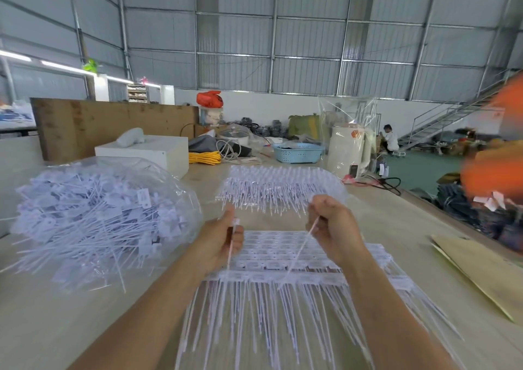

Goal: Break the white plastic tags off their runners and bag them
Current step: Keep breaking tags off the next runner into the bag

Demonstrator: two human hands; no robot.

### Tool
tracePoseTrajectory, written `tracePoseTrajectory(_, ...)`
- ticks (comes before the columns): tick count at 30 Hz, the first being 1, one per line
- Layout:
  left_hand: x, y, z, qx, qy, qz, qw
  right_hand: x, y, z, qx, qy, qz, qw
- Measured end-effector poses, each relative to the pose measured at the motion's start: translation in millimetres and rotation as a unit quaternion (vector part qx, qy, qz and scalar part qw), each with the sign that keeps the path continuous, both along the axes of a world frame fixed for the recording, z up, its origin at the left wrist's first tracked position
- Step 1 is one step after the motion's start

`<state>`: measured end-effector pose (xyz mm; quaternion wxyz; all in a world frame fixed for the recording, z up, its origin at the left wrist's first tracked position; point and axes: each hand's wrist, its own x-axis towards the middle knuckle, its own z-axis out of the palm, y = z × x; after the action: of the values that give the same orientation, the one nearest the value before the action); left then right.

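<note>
A stack of white plastic tag runners (283,256) lies on the table in front of me, thin tails hanging toward me. My left hand (223,242) pinches a white strand that runs down to the stack's front row. My right hand (334,228) grips another strand rising from the same stack. A second pile of tags on runners (280,185) lies farther back. At the left sits a clear plastic bag (99,214), bulging with loose white tags.
A white box (147,151) stands behind the bag, with yellow cord (204,158) and a blue basket (299,153) farther back. Brown cardboard (481,273) lies at the right near the table edge. An orange blurred shape (492,165) intrudes at the far right.
</note>
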<state>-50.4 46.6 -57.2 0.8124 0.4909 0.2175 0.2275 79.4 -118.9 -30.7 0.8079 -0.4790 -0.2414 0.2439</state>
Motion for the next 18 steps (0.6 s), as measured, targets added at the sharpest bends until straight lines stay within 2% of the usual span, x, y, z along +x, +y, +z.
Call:
tracePoseTrajectory(3,12.4,-24.6,2.6,0.036,-0.003,-0.051,0.998,-28.3,20.6,-8.0,-0.125,-0.164,0.047,0.977)
tracePoseTrajectory(5,17.5,-38.2,4.4,0.083,-0.005,-0.056,0.995,-37.7,26.7,-13.0,-0.156,-0.256,0.031,0.953)
tracePoseTrajectory(6,18.9,-43.5,4.3,0.101,-0.003,-0.050,0.994,-39.5,27.5,-14.7,-0.154,-0.275,0.017,0.949)
tracePoseTrajectory(11,19.3,-49.8,3.3,0.159,0.013,-0.050,0.986,-39.3,26.4,-21.0,-0.141,-0.296,0.012,0.945)
tracePoseTrajectory(15,16.3,-48.0,4.2,0.119,-0.008,-0.074,0.990,-43.7,26.8,-19.6,-0.149,-0.292,0.015,0.945)
tracePoseTrajectory(18,10.1,-45.2,4.3,0.104,0.001,-0.127,0.986,-40.9,26.1,-16.4,-0.109,-0.237,-0.046,0.964)
